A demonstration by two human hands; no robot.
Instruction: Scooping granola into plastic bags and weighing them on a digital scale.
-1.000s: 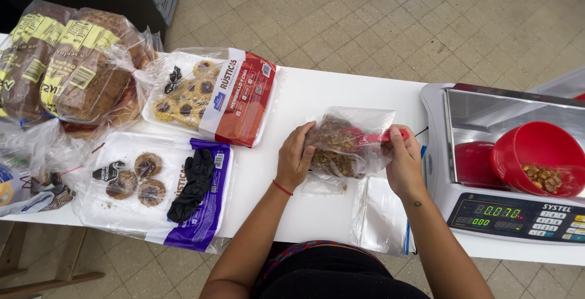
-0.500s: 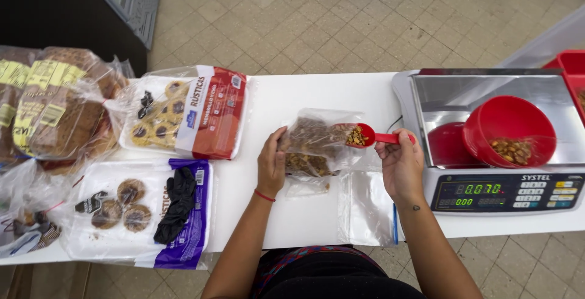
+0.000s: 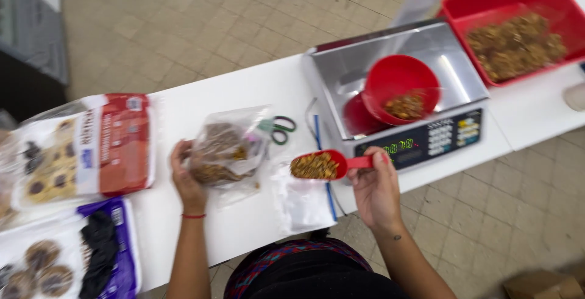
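Nearest to us, our right hand (image 3: 376, 190) has its grip clamped on the handle of a small red plastic scoop (image 3: 326, 165), heaped with brown crumbly granola-like mix and held level, seemingly so nothing spills. It hangs just above a flat empty clear plastic bag (image 3: 300, 202) lying on the white tabletop (image 3: 244, 226), between the bag we hold and the scale.

Our left hand (image 3: 187, 180), a thin red band at its wrist, has its grip closed on the edge of a clear plastic bag part-filled with the same brown mix (image 3: 224, 149). The bag leans with its mouth turned toward the scoop, which we judge keeps the opening within easy reach. Just behind it lie green-handled scissors (image 3: 277, 129), touching the bag's far corner.

To the left, at the tabletop's near edge, sits a purple-trimmed tray of round dark-topped pastries (image 3: 67, 256), and beyond it a red-labelled clear pack of chocolate-chip cookies (image 3: 85, 149), both apart from our hands.

Farther right stands a steel-pan digital weighing scale (image 3: 402, 92), its display facing us. In the pan rests a tilted red plastic bowl (image 3: 399, 95) holding a little of the mix. Farthest off, a large red plastic tub (image 3: 518, 28) filled with the brown mix sits beside the scale, close enough for scooping.
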